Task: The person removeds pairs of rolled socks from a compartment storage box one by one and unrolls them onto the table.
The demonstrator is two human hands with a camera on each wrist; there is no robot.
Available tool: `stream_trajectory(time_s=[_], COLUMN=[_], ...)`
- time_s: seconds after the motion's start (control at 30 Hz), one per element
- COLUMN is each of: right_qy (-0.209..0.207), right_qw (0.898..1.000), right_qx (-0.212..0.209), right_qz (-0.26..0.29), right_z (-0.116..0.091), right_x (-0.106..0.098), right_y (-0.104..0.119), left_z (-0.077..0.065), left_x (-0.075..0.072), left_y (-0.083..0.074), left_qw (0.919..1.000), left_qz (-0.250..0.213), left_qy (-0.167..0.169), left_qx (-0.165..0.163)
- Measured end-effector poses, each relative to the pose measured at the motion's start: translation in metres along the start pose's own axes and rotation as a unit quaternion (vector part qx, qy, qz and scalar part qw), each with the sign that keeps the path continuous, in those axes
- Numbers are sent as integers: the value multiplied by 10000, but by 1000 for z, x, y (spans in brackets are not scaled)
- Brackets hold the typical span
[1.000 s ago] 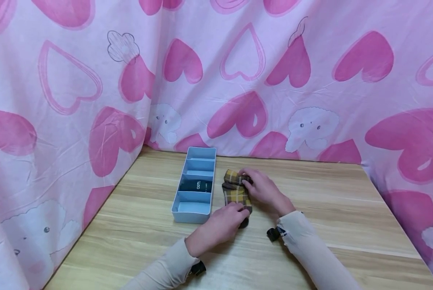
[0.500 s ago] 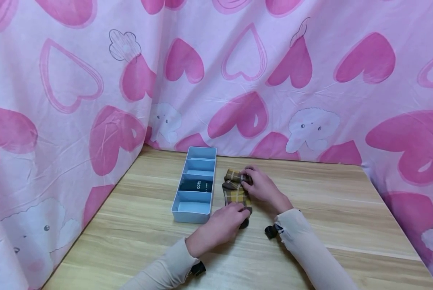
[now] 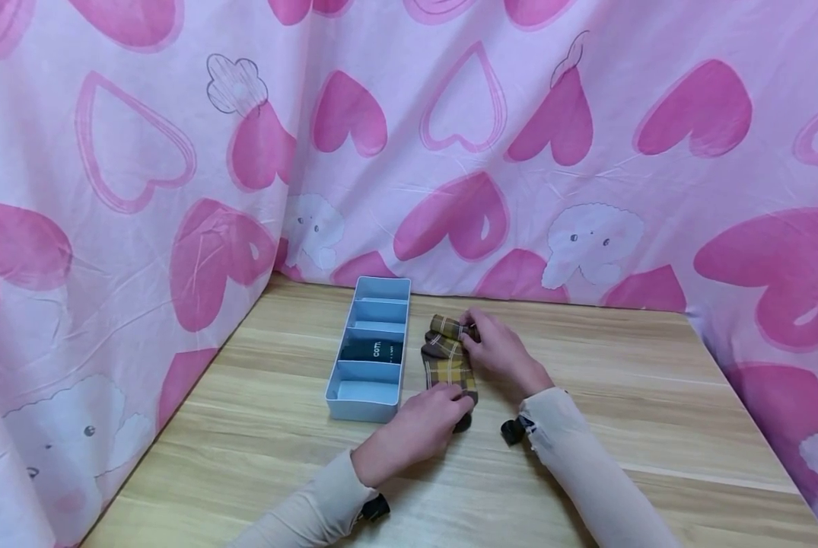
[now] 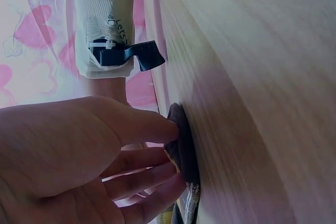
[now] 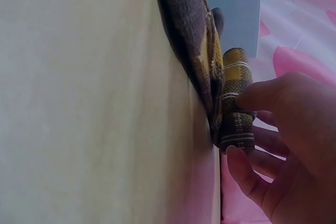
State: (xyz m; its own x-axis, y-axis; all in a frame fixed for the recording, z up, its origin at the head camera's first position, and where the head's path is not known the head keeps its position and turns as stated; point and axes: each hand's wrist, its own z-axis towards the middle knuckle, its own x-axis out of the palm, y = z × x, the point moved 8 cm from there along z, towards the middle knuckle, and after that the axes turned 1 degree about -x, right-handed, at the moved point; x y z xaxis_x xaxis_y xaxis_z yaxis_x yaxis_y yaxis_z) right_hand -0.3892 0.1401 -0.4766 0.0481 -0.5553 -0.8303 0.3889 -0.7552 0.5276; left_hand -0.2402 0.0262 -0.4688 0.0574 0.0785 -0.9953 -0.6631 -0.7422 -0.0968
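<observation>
A pair of yellow-and-brown plaid socks (image 3: 450,371) lies on the table, with its far end turned over into a thick roll (image 5: 237,80). My right hand (image 3: 501,348) pinches this roll between thumb and fingers, slightly raised above the rest of the fabric. At the near end, my left hand (image 3: 418,425) holds the dark toe (image 4: 184,145), thumb on one side and fingertips on the other. Part of the socks is hidden beneath the left fingers in the head view.
Left of the socks stands a light blue divided box (image 3: 362,411). A folded dark item with white lettering (image 3: 370,350) fills one compartment. Pink heart-patterned curtains (image 3: 450,152) hang behind and beside the wooden table (image 3: 655,411).
My right hand has turned the far end of the socks upward, and the roll stands out more from the fabric beneath. The left hand stays at the toe.
</observation>
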Motion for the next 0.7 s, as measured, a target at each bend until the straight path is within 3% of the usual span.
stream_trajectory(time_s=[0.47,0.7], right_qy=[-59,-203], right_qw=[9992,9993], right_qx=[-1,19], right_qz=[-391,-303], right_z=[7,14], right_x=[-2,-7], right_y=[-6,-7], left_z=[1,2], left_x=[3,3], left_y=[1,2], left_qw=[9999,9998], left_qz=[-55,-84], left_qy=[98,153], left_qx=[-66,-117])
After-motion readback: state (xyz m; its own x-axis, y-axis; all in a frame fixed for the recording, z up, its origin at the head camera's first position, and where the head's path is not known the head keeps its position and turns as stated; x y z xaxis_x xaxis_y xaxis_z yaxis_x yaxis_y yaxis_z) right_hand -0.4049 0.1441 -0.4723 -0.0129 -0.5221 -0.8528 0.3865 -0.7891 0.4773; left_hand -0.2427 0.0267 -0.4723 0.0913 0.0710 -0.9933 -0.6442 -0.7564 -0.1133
